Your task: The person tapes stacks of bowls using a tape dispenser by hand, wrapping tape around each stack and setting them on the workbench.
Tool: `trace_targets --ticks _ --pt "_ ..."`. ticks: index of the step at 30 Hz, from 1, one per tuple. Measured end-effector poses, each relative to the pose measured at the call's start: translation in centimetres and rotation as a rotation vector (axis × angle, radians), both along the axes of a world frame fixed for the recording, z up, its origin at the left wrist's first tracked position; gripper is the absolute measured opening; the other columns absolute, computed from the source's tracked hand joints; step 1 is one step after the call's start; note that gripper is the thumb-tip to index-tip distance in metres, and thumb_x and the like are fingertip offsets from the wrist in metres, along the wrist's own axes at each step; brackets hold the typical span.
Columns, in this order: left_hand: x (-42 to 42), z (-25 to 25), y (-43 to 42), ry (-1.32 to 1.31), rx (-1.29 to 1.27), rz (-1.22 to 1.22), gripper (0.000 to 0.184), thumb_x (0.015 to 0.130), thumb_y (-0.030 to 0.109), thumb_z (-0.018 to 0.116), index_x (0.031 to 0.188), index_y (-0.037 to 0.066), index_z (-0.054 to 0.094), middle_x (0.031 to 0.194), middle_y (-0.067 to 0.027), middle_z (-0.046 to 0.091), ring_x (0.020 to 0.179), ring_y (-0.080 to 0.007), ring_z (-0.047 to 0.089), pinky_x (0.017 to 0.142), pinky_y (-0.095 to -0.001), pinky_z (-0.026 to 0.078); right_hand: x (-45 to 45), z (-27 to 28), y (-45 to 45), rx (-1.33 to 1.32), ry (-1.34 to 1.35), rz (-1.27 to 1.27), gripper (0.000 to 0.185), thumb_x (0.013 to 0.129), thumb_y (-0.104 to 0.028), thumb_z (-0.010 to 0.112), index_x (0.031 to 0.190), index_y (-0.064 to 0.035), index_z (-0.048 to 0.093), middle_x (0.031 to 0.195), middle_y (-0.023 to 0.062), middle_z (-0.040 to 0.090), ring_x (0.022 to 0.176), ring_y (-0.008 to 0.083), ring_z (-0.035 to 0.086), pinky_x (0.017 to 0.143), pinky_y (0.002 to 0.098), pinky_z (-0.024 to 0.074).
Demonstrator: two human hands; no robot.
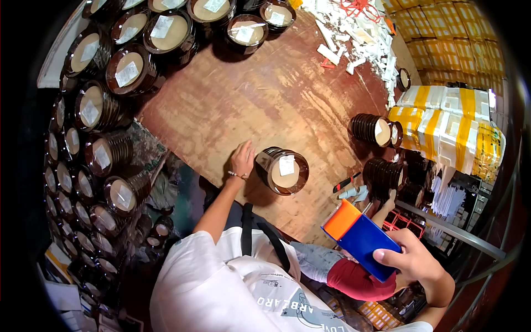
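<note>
My left hand point(242, 160) rests on the wooden table with its fingers stretched out, just left of a stack of brown dishes point(298, 181). The stack's top has a beige centre with a white paper label point(286, 165) on it. In my right hand point(416, 256) is a blue-and-orange tape dispenser point(369, 243) with a toothed edge, raised at the lower right, apart from the stack. My thumb presses on its blue side; the fingers behind it are partly hidden.
The wooden table point(238, 94) bears more dish stacks point(168, 33) and white foam scraps point(359, 39). Many dish stacks point(119, 193) stand at left. Foam boxes with yellow tape point(442, 122) are at right. Another person in dark red point(359, 278) reaches a hand point(391, 200) near dishes point(383, 176).
</note>
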State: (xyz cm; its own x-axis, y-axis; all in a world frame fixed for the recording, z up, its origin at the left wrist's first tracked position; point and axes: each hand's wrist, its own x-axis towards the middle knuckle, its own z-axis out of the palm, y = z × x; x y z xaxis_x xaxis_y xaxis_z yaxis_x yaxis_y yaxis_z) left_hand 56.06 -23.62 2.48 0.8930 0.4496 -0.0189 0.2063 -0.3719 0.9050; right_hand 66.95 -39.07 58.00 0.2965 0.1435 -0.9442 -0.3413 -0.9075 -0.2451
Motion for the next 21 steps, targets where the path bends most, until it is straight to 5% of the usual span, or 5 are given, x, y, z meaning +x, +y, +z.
trace_targets --ticks 2,6,10,16,21 --pt "-1.7 -3.7 -1.7 0.216 -0.682 0.002 0.056 0.105 0.041 0.039 0.143 0.001 0.046 0.139 -0.0222 0.054 0.129 -0.0321 0.054 0.108 -0.0384 0.04 -0.3 -0.3 -0.2 0.032 -0.023 -0.026 0.042 0.092 -0.034 0.066 0.098 0.0074 0.066 0.07 0.0017 0.059 0.066 0.0088 0.052 0.059 0.0264 0.0425" --pt "-1.2 -1.3 -3.1 0.056 -0.85 -0.237 0.071 0.106 0.051 0.021 0.157 0.001 0.018 0.164 -0.0162 0.016 0.152 -0.0272 0.016 0.122 -0.0365 0.014 -0.3 -0.6 -0.9 0.056 0.031 -0.064 0.046 0.092 -0.038 0.066 0.099 0.007 0.067 0.071 0.0017 0.06 0.065 0.0088 0.054 0.058 0.0264 0.0431" --pt "-0.7 0.2 -2.5 0.133 -1.119 -0.184 0.072 0.106 0.052 0.017 0.156 0.0 0.02 0.163 -0.0167 0.019 0.151 -0.0275 0.017 0.122 -0.036 0.016 -0.2 -0.8 -1.4 0.034 0.053 0.006 0.049 0.092 -0.042 0.065 0.099 0.0068 0.067 0.071 0.0023 0.06 0.064 0.0097 0.053 0.057 0.0275 0.0429" --pt "-2.7 5.8 -2.9 -0.027 -0.548 -0.321 0.102 0.078 0.023 0.077 0.156 -0.001 0.016 0.155 -0.0225 0.032 0.146 -0.0307 0.03 0.119 -0.0385 0.024 0.1 -0.7 -1.5 0.114 0.086 -0.075 0.052 0.094 -0.043 0.064 0.105 0.0083 0.067 0.082 0.0046 0.064 0.075 0.0104 0.055 0.066 0.0268 0.0455" --pt "-1.6 5.7 -5.6 -0.035 -0.581 -0.171 0.102 0.07 0.012 0.074 0.154 0.0 0.017 0.152 -0.0284 0.032 0.143 -0.0371 0.033 0.118 -0.0401 0.028 0.4 -1.2 -2.4 0.125 0.04 0.008 0.057 0.094 -0.049 0.061 0.098 0.0072 0.067 0.077 0.0056 0.063 0.072 0.011 0.054 0.066 0.0279 0.045"
